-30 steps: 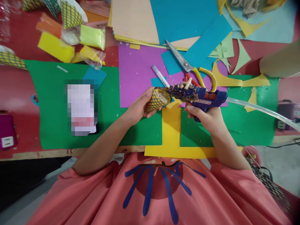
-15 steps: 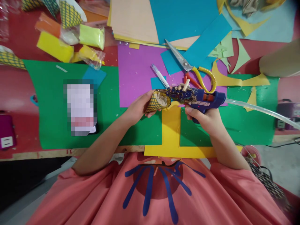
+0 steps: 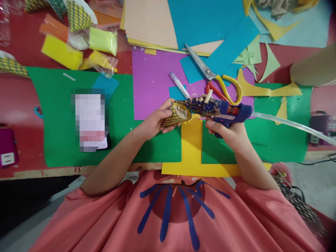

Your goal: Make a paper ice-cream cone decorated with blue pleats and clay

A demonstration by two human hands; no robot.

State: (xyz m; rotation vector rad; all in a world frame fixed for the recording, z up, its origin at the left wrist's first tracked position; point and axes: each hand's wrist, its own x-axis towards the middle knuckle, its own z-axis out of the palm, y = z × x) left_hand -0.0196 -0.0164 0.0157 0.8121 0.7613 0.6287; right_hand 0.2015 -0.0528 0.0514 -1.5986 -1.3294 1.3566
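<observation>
My left hand (image 3: 159, 120) is closed around a small cone (image 3: 171, 119) with a yellow and dark green checked wrapping. Its wide mouth faces right and shows pale, crumpled filling. In my right hand (image 3: 228, 131) is a blue hot glue gun (image 3: 223, 111), gripped by its handle, with a clear glue stick (image 3: 291, 123) trailing out of the back. Bits of debris and hardened strands cling to the gun's front. The nozzle reaches the upper rim of the cone; whether it touches cannot be made out.
Scissors (image 3: 207, 71) with yellow and red handles and a white marker (image 3: 179, 85) lie just beyond the gun. A blurred-out phone (image 3: 90, 119) rests on green sheet (image 3: 57, 115) at left. Clay packets (image 3: 61, 52), more checked cones (image 3: 78, 15) and coloured sheets (image 3: 202, 21) lie farther back.
My left thumb has shifted onto the near rim of the cone, and the cone has turned slightly. The glue gun has barely moved.
</observation>
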